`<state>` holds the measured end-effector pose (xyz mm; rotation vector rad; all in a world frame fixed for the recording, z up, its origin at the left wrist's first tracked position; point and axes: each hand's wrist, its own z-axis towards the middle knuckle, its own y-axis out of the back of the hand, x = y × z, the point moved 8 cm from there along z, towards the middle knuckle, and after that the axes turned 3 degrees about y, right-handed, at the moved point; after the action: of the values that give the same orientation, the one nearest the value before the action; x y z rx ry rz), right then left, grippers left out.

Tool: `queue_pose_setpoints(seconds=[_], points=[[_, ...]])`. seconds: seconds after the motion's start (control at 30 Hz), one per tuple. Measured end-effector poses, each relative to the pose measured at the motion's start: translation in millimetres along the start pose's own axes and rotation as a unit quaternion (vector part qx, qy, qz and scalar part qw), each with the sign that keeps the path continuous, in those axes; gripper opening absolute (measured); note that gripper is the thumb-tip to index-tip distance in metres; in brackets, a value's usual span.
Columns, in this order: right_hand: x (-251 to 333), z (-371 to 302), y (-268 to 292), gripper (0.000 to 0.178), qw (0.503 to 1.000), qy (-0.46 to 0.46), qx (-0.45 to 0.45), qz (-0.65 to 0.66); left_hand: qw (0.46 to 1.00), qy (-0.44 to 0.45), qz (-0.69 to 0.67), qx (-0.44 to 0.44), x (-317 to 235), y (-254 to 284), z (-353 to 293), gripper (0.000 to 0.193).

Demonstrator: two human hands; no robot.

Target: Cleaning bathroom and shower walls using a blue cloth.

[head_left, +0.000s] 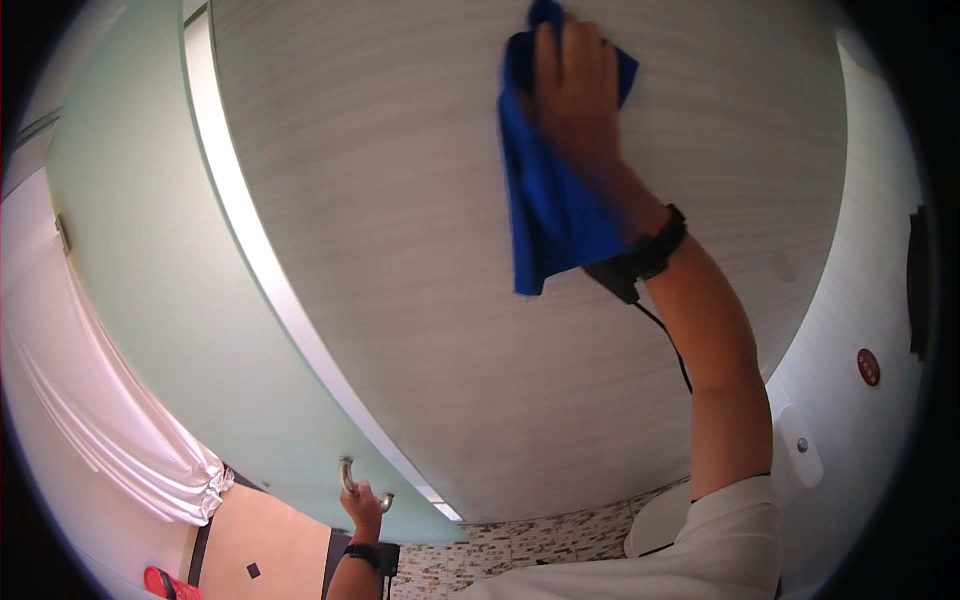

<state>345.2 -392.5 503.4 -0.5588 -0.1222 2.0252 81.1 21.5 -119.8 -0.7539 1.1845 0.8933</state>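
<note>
High up, my right hand (580, 95) presses a blue cloth (550, 215) against a pale grey, streaked wall panel (400, 220). My fingers lie over the cloth, and its loose part hangs down below my palm and wrist. A black wrist device (650, 250) with a thin cable sits on that arm. Down at the lower left, my left hand (363, 508) is closed round a curved metal door handle (346, 472) on a frosted glass door (190, 290). Another black band (362, 552) circles my left wrist.
A bright strip (245, 200) runs between the glass door and the panel. At left hangs a gathered white curtain (130, 430), with a red object (170, 583) below it. Mosaic tiling (560, 535) and a white rounded fixture (650, 525) lie low down. A round red sign (868, 367) marks the right wall.
</note>
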Motion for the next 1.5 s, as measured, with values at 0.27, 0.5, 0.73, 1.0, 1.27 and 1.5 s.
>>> queue_pose_setpoints(seconds=[0.27, 0.5, 0.73, 1.0, 1.27, 1.5], points=[[137, 3, 17, 0.072, 0.986, 0.003, 0.094, 0.139, 0.999, -0.033, 0.029, 0.008, -9, -11, -1, 0.029], [235, -5, 11, 0.068, 0.972, 0.071, 0.143, 0.173, 0.998, 0.049, 0.018, 0.022, 7, 3, -7, 0.019], [309, -85, 26, 0.071, 0.920, 0.219, 0.237, 0.220, 0.702, 0.089, 0.597, 0.378, -61, -19, -70, 0.067], [299, -93, 22, 0.079, 0.905, 0.242, 0.228, 0.264, 0.876, -0.340, 0.209, 0.271, -307, -160, -91, 0.060], [210, -91, 43, 0.079, 0.905, 0.186, 0.234, 0.303, 0.872, -0.413, 0.207, 0.163, -376, -221, -49, 0.067], [124, -108, 69, 0.082, 0.908, 0.169, 0.270, 0.272, 0.862, -0.401, 0.153, 0.270, -379, -263, -77, 0.069]])
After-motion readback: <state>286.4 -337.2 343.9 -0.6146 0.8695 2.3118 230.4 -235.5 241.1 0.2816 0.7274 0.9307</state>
